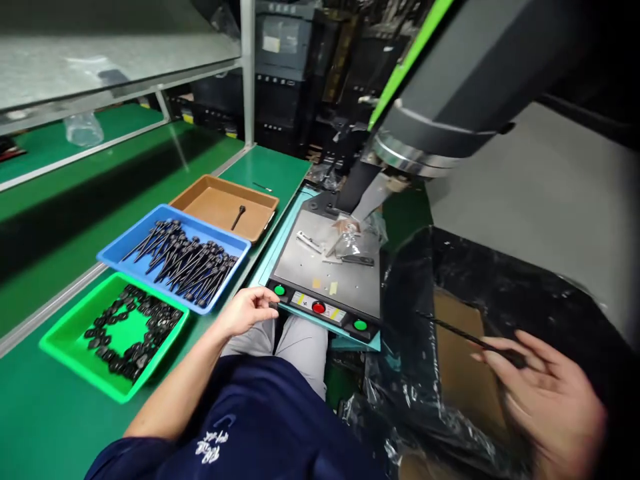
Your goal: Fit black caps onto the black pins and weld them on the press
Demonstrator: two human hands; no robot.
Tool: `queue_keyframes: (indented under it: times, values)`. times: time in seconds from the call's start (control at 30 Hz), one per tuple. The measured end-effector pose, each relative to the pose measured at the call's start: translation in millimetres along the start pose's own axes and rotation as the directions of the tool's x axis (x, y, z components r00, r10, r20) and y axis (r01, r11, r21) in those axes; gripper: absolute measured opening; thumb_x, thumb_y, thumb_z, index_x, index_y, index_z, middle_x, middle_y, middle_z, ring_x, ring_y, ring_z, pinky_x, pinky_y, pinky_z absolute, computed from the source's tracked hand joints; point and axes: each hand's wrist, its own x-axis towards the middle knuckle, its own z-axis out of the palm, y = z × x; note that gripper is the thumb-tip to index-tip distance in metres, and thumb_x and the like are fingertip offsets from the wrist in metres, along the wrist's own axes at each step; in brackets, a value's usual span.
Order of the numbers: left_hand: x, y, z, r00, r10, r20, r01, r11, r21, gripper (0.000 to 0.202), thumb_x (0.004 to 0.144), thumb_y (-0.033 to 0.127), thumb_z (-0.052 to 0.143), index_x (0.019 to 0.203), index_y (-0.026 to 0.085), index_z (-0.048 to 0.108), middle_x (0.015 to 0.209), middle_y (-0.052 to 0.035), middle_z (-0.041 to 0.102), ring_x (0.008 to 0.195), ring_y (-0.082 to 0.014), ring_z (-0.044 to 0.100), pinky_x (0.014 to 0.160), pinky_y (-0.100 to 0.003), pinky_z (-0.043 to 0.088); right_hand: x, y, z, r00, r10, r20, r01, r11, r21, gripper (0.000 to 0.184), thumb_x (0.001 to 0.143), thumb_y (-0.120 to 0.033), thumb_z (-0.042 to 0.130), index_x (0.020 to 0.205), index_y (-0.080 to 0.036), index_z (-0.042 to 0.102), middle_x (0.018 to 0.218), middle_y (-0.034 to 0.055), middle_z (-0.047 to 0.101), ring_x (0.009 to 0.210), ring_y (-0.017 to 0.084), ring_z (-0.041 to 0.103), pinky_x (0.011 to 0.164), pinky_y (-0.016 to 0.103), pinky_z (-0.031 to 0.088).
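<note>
My left hand (pixel 247 310) rests curled at the front edge of the machine's control panel (pixel 320 308), next to its left green button (pixel 279 290); I cannot make out anything in its fingers. My right hand (pixel 545 393) is low at the right, above a cardboard box lined with black plastic (pixel 450 347). It pinches a long thin black pin-like part (pixel 470 340) between thumb and fingers, the other fingers spread. The grey press head (pixel 450 100) hangs over the metal base plate (pixel 325 267).
A blue tray (pixel 115 248) holds several long black pins. A green tray (pixel 65 333) holds several small black rings. A brown tray (pixel 215 200) holds one pin. A red button (pixel 319 307) and a second green button (pixel 360 325) sit on the panel. Shelving stands at the left.
</note>
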Motion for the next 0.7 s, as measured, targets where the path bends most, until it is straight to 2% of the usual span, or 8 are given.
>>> queue_keyframes:
  times: [0.07, 0.17, 0.27, 0.33, 0.43, 0.57, 0.63, 0.7]
  values:
    - [12.3, 6.0, 15.0, 0.995, 0.002, 0.103, 0.001, 1.0, -0.029, 0.033, 0.063, 0.031, 0.082, 0.089, 0.015, 0.07, 0.061, 0.0054, 0.051, 0.057, -0.0082, 0.045, 0.057, -0.022, 0.037, -17.5, -1.3, 15.3, 0.997, 0.068, 0.036, -0.074, 0.977, 0.199, 0.055, 0.066, -0.055, 0.082, 0.109, -0.037, 0.054, 0.091, 0.0099, 0.063, 0.087, 0.031, 0.07, 0.09, 0.053, 0.053]
    - [24.5, 14.6, 31.4, 0.973, 0.007, 0.233, 0.0, 1.0, -0.031, 0.035, 0.061, 0.031, 0.085, 0.089, 0.014, 0.072, 0.061, 0.0043, 0.054, 0.057, -0.0081, 0.046, 0.057, -0.022, 0.039, -33.8, -4.2, 45.7, 0.987, 0.06, 0.146, -0.118, 0.896, 0.428, 0.042, 0.073, -0.046, 0.075, 0.109, -0.036, 0.055, 0.081, 0.002, 0.057, 0.092, 0.03, 0.069, 0.085, 0.052, 0.055]
    - [32.8, 19.6, 40.3, 0.945, -0.007, 0.328, 0.025, 0.998, -0.05, 0.04, 0.06, 0.035, 0.087, 0.092, 0.014, 0.073, 0.062, 0.0025, 0.059, 0.055, -0.0087, 0.05, 0.056, -0.023, 0.041, -40.7, -6.1, 75.6, 0.99, 0.013, 0.142, -0.092, 0.819, 0.567, 0.026, 0.079, -0.043, 0.064, 0.103, -0.034, 0.058, 0.076, -0.0005, 0.052, 0.077, 0.023, 0.067, 0.073, 0.044, 0.056]
    - [37.9, 21.5, 43.9, 0.93, -0.023, 0.368, 0.063, 0.993, -0.098, 0.045, 0.059, 0.038, 0.087, 0.095, 0.014, 0.073, 0.064, 0.0003, 0.063, 0.057, -0.0105, 0.055, 0.059, -0.025, 0.045, -44.4, -8.4, 97.5, 0.988, 0.022, 0.154, -0.118, 0.752, 0.648, 0.023, 0.08, -0.041, 0.061, 0.102, -0.033, 0.06, 0.075, -0.0012, 0.051, 0.065, 0.018, 0.06, 0.064, 0.038, 0.054]
    - [44.8, 25.4, 49.1, 0.936, 0.002, 0.353, 0.057, 0.986, -0.157, 0.049, 0.061, 0.042, 0.086, 0.099, 0.013, 0.074, 0.067, -0.0026, 0.066, 0.061, -0.0138, 0.06, 0.063, -0.028, 0.049, -55.4, -16.1, 136.3, 0.972, 0.052, 0.228, -0.197, 0.705, 0.681, 0.031, 0.077, -0.037, 0.068, 0.105, -0.029, 0.061, 0.074, -0.0015, 0.055, 0.059, 0.015, 0.054, 0.059, 0.033, 0.05]
    - [50.4, 34.4, 58.4, 0.96, 0.192, 0.202, -0.15, 0.967, -0.208, 0.037, 0.067, 0.041, 0.082, 0.095, 0.017, 0.077, 0.076, -0.003, 0.067, 0.071, -0.0146, 0.061, 0.068, -0.028, 0.049, -76.7, -31.3, 183.0, 0.933, 0.046, 0.356, -0.265, 0.758, 0.596, 0.034, 0.072, -0.037, 0.079, 0.099, -0.023, 0.064, 0.079, 0.0021, 0.064, 0.065, 0.016, 0.058, 0.062, 0.032, 0.051]
    - [51.3, 37.8, 62.8, 0.943, 0.29, 0.163, -0.254, 0.944, -0.21, 0.03, 0.071, 0.039, 0.079, 0.093, 0.019, 0.078, 0.085, -0.0035, 0.067, 0.078, -0.0147, 0.061, 0.072, -0.027, 0.049, -83.8, -37.9, 195.8, 0.921, 0.034, 0.387, -0.277, 0.757, 0.592, 0.032, 0.073, -0.039, 0.079, 0.096, -0.022, 0.065, 0.081, 0.0025, 0.065, 0.067, 0.016, 0.059, 0.064, 0.032, 0.052]
    - [51.2, 38.6, 65.9, 0.926, 0.334, 0.174, -0.299, 0.933, -0.202, 0.028, 0.073, 0.038, 0.078, 0.095, 0.021, 0.078, 0.09, -0.0037, 0.065, 0.082, -0.0146, 0.06, 0.074, -0.027, 0.048, -86.6, -42.5, 201.2, 0.927, 0.029, 0.373, -0.268, 0.747, 0.608, 0.031, 0.074, -0.04, 0.079, 0.096, -0.022, 0.065, 0.081, 0.0021, 0.065, 0.068, 0.015, 0.059, 0.065, 0.032, 0.053]
